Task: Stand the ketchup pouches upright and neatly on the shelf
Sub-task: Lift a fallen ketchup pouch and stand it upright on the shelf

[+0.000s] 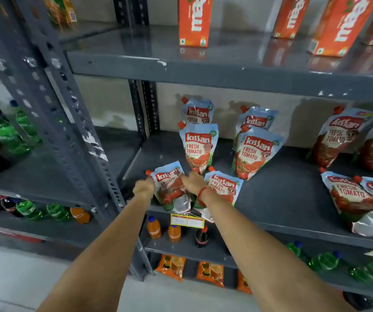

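A ketchup pouch [169,186] with a red cap leans back at the front left of the grey shelf [277,206]. My left hand [144,186] grips its left top corner by the cap, and my right hand [193,182] holds its right top edge. A second pouch [223,188] lies tilted just right of my right wrist. Two pouches stand upright behind, one [199,147] in front of another [198,111]. Further right, another upright pair [254,152] stands. Several more pouches [349,194] lean or lie at the far right.
Orange juice cartons [194,21] stand on the shelf above. Small orange and cola bottles [174,233] sit on the shelf below, behind a yellow price tag [186,220]. Green and cola bottles [7,134] fill the neighbouring rack on the left. A perforated steel upright [75,122] separates the racks.
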Motion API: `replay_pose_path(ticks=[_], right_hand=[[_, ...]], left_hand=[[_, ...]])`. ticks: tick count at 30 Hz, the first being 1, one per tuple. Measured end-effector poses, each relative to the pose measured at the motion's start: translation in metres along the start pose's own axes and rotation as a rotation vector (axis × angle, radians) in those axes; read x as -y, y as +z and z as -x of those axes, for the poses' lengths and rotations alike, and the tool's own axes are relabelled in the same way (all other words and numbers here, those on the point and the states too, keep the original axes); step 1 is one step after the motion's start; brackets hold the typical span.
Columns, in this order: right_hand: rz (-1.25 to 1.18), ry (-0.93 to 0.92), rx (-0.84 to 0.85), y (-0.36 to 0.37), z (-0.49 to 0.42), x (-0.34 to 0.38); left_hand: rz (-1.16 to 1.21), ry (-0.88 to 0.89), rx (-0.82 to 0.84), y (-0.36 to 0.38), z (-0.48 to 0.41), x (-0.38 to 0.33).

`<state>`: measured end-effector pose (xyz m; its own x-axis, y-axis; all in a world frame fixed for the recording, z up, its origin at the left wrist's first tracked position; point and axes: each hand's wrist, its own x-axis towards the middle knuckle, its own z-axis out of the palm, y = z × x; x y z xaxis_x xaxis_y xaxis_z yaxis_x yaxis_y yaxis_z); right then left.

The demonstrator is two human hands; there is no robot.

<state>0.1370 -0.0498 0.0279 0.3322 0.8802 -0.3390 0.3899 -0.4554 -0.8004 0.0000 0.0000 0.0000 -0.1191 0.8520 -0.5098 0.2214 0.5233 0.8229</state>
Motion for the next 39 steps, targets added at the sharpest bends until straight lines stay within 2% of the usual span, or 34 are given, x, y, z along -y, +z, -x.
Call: replay_pose_path(ticks=[3, 6, 9, 12, 16, 21, 26, 30, 34, 38, 39], right_hand=[[-0.199, 0.137, -0.066, 0.009, -0.017, 0.001], [-0.350, 0.185, -0.109, 0.018, -0.022, -0.002], [-0.486, 0.176, -0.140, 0.020, -0.023, -0.003], [-0.554, 0.090, -0.133, 0.015, -0.022, 0.001], [-0.488, -0.139, -0.216, -0.001, -0.013, 0.012], [-0.407, -0.379, -0.311, -0.020, -0.007, 0.022], [-0.329, -0.412, -0.357, -0.019, -0.009, 0.004], [-0.383, -0.366, -0.348, -0.011, -0.007, -0.012], [-0.413, -0.347, -0.362, -0.013, -0.001, -0.019], [-0.415, -0.360, -0.499, -0.030, 0.009, -0.031], [-0.416, -0.347, -0.548, -0.036, 0.013, -0.036]], left_hand=[[0.102, -0.047, 0.053, 0.004, -0.009, -0.006], [0.214, -0.111, 0.108, 0.009, -0.012, -0.009], [0.267, -0.125, 0.106, 0.008, -0.014, -0.012], [0.260, -0.036, 0.123, 0.005, -0.013, -0.021], [0.408, 0.059, 0.123, 0.003, -0.007, -0.045], [0.366, 0.249, 0.169, -0.002, 0.008, -0.072], [0.349, 0.327, 0.198, 0.001, 0.016, -0.064], [0.280, 0.357, 0.246, 0.003, 0.018, -0.055], [0.271, 0.433, 0.135, 0.008, 0.025, -0.048], [0.311, 0.525, -0.231, 0.018, 0.042, -0.020], [0.287, 0.548, -0.264, 0.021, 0.048, -0.010]])
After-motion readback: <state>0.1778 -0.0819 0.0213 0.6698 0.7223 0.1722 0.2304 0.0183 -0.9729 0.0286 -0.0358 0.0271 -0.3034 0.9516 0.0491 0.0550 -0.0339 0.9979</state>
